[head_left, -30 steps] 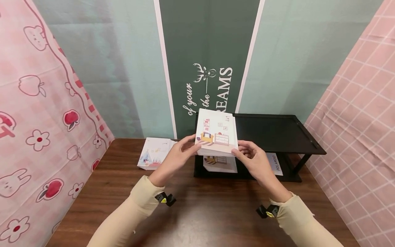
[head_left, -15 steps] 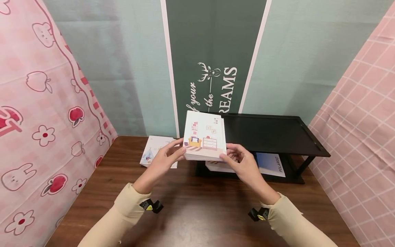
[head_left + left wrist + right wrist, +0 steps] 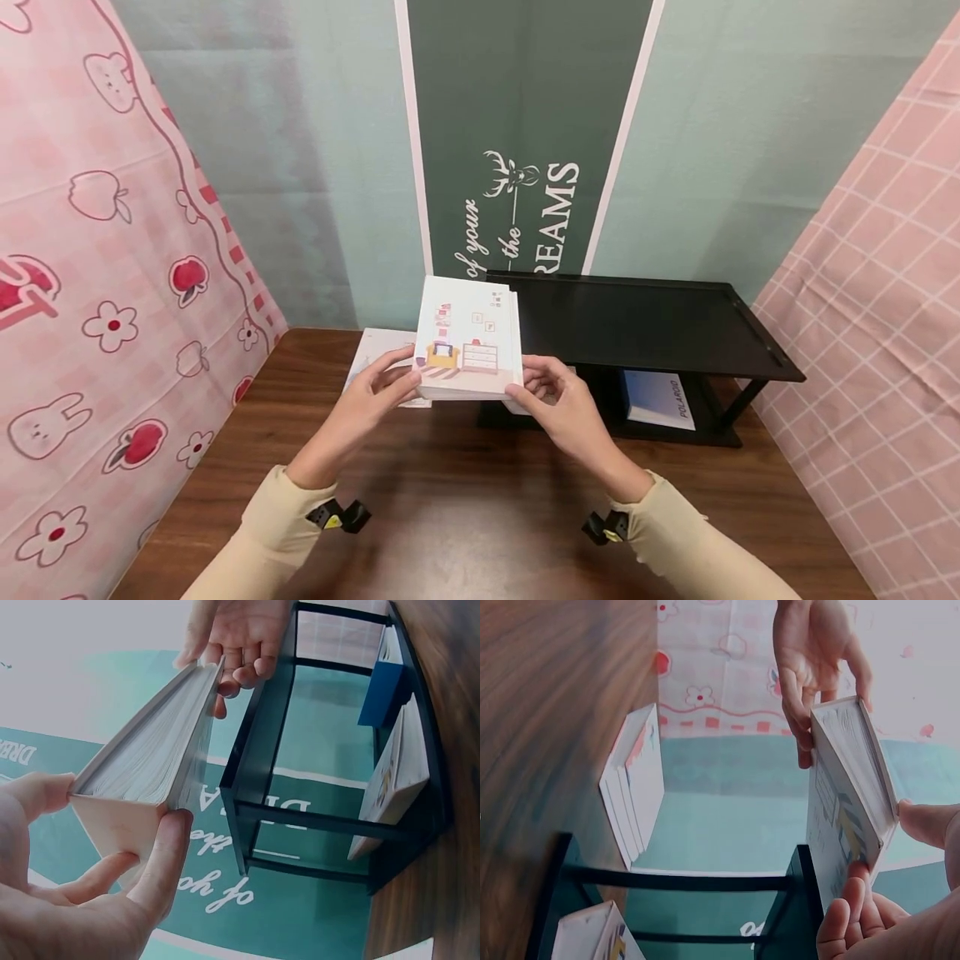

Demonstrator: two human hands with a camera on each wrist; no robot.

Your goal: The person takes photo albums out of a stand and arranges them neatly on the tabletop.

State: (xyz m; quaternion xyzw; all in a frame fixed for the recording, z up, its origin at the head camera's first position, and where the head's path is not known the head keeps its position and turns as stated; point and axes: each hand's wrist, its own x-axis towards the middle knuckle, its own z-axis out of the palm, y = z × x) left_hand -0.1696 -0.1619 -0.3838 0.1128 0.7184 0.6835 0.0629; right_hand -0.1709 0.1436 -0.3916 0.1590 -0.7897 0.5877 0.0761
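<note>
Both hands hold one thick white photo album (image 3: 465, 333) by its near corners, raised above the table. Its cover shows a yellow armchair and a chest of drawers. My left hand (image 3: 367, 400) pinches the left corner, thumb on top and fingers beneath. At the right corner my right hand (image 3: 558, 404) grips the same way. In the left wrist view the packed pages (image 3: 146, 742) show between the covers. Behind my left hand, a stack of similar white albums (image 3: 634, 787) lies on the table, partly hidden in the head view.
To the right stands a black two-tier rack (image 3: 637, 325) with a bare upper shelf. Its lower shelf carries a blue album (image 3: 660, 398) marked POLAROID and a white album (image 3: 394, 772). Cloth curtains (image 3: 322, 167) enclose the wooden table (image 3: 465, 500) at the back and sides.
Both hands have carried the album left and slightly down in the head view, from before the rack toward the stack. The grip stays the same.
</note>
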